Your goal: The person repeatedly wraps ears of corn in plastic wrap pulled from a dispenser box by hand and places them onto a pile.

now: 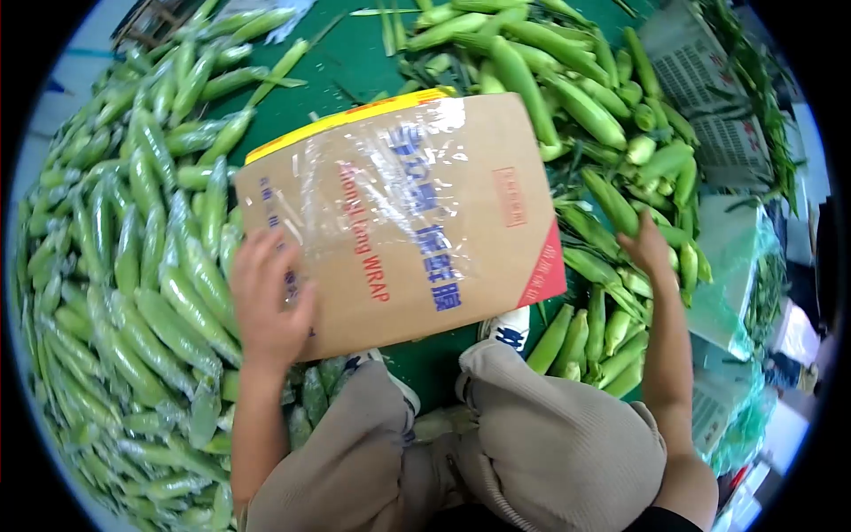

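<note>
A cardboard box (479,186) printed "WRAP", with clear film across its top and a yellow strip along its far edge, lies before my knees. My left hand (270,301) is over the box's near left corner, its fingers spread and holding nothing. To the right, my right hand (649,246) reaches into a heap of unwrapped green ears of corn (585,111). Its thumb and fingers close round the near end of one ear of corn (612,199); part of the grip is hidden.
Film-wrapped ears of corn (151,328) are piled all along the left. White crates (709,89) with green plastic and leaves stand on the right. Below the box are my shoes (507,330) on a green floor (355,66). Several unwrapped ears (576,341) lie by my right knee.
</note>
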Motion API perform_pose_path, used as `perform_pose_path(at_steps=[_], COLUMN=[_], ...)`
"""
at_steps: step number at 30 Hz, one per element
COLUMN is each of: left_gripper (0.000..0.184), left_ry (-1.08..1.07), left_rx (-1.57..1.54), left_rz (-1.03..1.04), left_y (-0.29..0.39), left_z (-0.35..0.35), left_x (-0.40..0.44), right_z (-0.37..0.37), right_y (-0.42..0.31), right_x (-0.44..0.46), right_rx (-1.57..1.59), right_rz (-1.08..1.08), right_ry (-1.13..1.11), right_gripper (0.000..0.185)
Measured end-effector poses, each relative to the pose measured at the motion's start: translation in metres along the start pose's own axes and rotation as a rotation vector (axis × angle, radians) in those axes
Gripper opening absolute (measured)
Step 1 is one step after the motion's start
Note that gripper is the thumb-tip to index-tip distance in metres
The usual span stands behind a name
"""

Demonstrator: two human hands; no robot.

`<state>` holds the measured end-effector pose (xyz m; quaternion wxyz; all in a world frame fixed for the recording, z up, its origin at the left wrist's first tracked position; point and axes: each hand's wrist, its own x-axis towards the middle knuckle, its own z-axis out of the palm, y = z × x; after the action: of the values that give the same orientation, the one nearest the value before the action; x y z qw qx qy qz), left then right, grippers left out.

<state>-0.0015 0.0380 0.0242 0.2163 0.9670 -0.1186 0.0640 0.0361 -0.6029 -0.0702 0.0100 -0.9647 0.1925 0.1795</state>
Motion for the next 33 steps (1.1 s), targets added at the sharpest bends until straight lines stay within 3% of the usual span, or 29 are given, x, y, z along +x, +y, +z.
perform_pose_path(at_steps=[2,4,6,8,9,11,12,13,14,15,18,20,22,26,28,30,33], left_gripper=[0.053,0.052,0.053,0.056,0.057,0.061,0.067,0.072,0.077,0.08,0.079,0.077,0.076,0.074,0.075,0.076,0.077], left_ry=[-0.103,-0.142,-0.118,-0.051,0.068,0.309,0.375,0.442,0.51,0.38,-0.087,-0.106,-0.175,-0.206,-0.253,-0.311,-0.358], left_rx=[-0.02,0.096,0.139,0.094,0.091,0.072,0.057,0.043,0.034,0.111,0.077,0.054,0.039,-0.083,-0.116,-0.088,-0.154], left_rz=[-0.04,0.01,0.059,0.095,0.072,0.034,0.119,0.193,0.258,0.308,0.102,0.053,0.022,-0.009,-0.014,0.034,0.008], left_y=[0.011,0.018,0.01,-0.005,-0.005,-0.003,0.002,0.007,0.012,0.019,0.007,-0.007,-0.001,0.001,0.001,0.002,0.007], left_z=[0.019,0.029,0.035,0.045,0.048,0.054,0.054,0.05,0.043,0.032,0.041,0.045,0.04,0.035,0.029,0.026,0.024], left_x=[0.009,0.011,0.011,0.004,0.001,0.004,0.015,0.032,0.049,0.068,0.084,0.086,0.09,0.095,0.092,0.09,0.082], right_z=[-0.081,-0.164,-0.176,-0.212,-0.213,-0.19,-0.168,-0.133,-0.115,-0.103,-0.083,-0.088,-0.086,-0.05,-0.034,-0.024,-0.042], right_y=[-0.012,-0.055,-0.044,-0.12,-0.152,-0.229,-0.267,-0.301,-0.333,-0.353,-0.336,-0.287,-0.261,-0.276,-0.25,-0.225,-0.261], right_x=[-0.047,-0.087,-0.099,-0.114,-0.11,-0.096,-0.083,-0.069,-0.066,-0.063,-0.047,-0.041,-0.049,-0.057,-0.052,-0.067,-0.092], right_rx=[-0.355,-0.391,-0.03,0.046,0.202,0.255,0.312,0.367,0.31,0.28,0.646,0.675,0.277,0.251,0.588,0.928,1.124], right_rz=[-0.07,-0.148,-0.382,-0.518,-0.692,-0.979,-1.168,-1.336,-1.325,-1.309,-1.38,-1.333,-1.404,-1.357,-1.339,-1.007,-0.81], right_ry=[-0.249,-0.418,-0.046,0.07,0.064,0.078,0.062,0.236,0.118,0.017,0.143,0.216,0.062,0.16,0.309,0.27,0.31], right_gripper=[0.099,0.094,0.09,0.089,0.09,0.077,0.072,0.066,0.068,0.076,0.083,0.082,0.074,0.042,0.038,0.032,0.022])
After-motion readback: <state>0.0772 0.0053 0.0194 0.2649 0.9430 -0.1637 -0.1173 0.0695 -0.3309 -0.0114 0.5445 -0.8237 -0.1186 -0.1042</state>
